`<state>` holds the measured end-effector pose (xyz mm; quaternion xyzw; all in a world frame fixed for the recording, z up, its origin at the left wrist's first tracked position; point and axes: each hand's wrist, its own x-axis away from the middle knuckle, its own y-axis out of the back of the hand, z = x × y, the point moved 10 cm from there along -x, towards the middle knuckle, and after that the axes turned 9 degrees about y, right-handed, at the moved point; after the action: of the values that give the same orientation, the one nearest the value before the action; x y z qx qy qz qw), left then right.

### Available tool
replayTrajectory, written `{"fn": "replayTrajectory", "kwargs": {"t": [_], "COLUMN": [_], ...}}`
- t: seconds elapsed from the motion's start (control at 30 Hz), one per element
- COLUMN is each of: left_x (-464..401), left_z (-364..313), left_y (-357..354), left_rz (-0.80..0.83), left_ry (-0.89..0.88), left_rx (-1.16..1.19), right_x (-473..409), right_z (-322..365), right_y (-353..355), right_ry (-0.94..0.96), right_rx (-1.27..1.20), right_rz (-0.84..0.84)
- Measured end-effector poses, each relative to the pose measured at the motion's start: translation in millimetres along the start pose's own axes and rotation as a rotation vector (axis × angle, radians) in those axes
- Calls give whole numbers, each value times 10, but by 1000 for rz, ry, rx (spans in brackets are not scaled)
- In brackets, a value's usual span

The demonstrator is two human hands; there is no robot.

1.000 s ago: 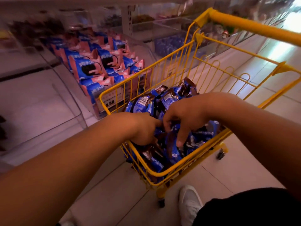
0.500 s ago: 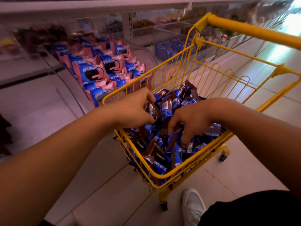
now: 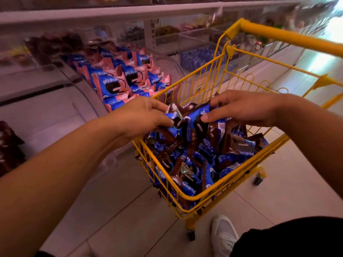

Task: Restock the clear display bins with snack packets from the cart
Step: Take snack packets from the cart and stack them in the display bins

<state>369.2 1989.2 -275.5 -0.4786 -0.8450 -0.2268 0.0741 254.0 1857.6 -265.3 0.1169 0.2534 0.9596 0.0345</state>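
Nearest, at the bottom edge: a white shoe (image 3: 223, 236) on the pale tiled floor (image 3: 130, 210), beside a black-clothed leg (image 3: 289, 238). Just beyond, a small yellow wire shopping cart (image 3: 196, 197) on dark castors, heaped with blue-and-brown foil snack packets (image 3: 187, 175). Above the heap, two bare forearms reaching in from left and right. Left hand (image 3: 139, 115) over the cart's left rim, fingers curled and pinching one end of a raised bunch of blue-and-brown packets (image 3: 187, 117). Right hand (image 3: 239, 106) opposite, thumb and fingers pinching the other end of the same bunch, lifted slightly clear of the pile beneath. Past the cart's front rail, touching or just beside it, a clear curved plastic display bin (image 3: 172, 67) packed with upright blue-and-pink snack packets (image 3: 118, 84). To its left, a second clear bin (image 3: 55, 86), contents unreadable through glare. Farther right, a bin with blurred blue packets (image 3: 196, 56) behind the cart's yellow handle bar (image 3: 289, 38). Farthest, a white shelf edge (image 3: 111, 12) running across the top, with more blurred goods.
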Motion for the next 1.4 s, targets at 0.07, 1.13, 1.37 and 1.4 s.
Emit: {"fn": "replayTrajectory", "kwargs": {"t": [0.07, 1.13, 1.37, 1.4], "left_x": [14, 91, 61, 60], "left_z": [-28, -90, -30, -40], "left_y": [-48, -113, -7, 6], "left_rz": [34, 87, 9, 5], "left_ry": [-32, -55, -46, -59], "left_rx": [81, 623, 604, 582], "right_x": [-17, -165, -143, -141], "right_z": [78, 188, 96, 89], "right_y": [4, 148, 81, 64], "right_ry": [52, 211, 155, 149], "right_rx": [-6, -887, -704, -676], "right_rz": [-14, -326, -263, -241]}}
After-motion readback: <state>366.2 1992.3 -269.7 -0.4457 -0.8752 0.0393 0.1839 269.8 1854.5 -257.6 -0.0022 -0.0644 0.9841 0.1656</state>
